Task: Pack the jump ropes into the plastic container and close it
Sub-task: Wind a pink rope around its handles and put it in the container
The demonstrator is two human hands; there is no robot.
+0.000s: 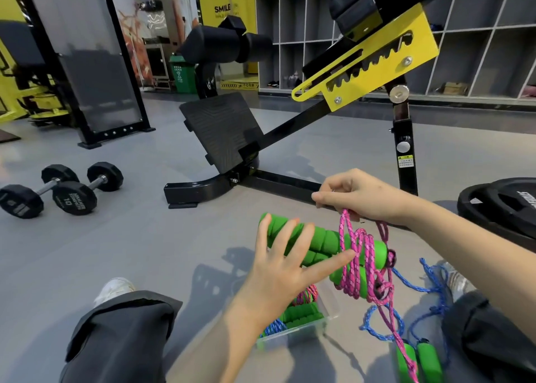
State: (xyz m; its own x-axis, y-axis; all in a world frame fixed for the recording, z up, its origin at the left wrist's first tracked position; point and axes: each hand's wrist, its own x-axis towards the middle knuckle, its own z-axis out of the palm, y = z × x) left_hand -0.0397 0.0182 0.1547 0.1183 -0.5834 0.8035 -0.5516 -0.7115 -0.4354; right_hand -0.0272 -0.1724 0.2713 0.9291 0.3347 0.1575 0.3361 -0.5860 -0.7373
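My left hand [278,269] grips two green foam handles [319,242] of a jump rope, thumb pressed on the pink cord [359,260] looped around them. My right hand [356,197] pinches the pink cord above the handles, holding it taut. Below, between my legs, sits the clear plastic container [324,318], holding green handles with pink and blue cords. A blue jump rope [420,292] lies loose on the floor to the right, its green handles [420,359] near the bottom edge.
A black and yellow exercise bench [232,138] stands just ahead. Two dumbbells [58,191] lie at the left, black weight plates [504,202] at the right. My knees [121,330] flank the container. Grey floor stretches left of it.
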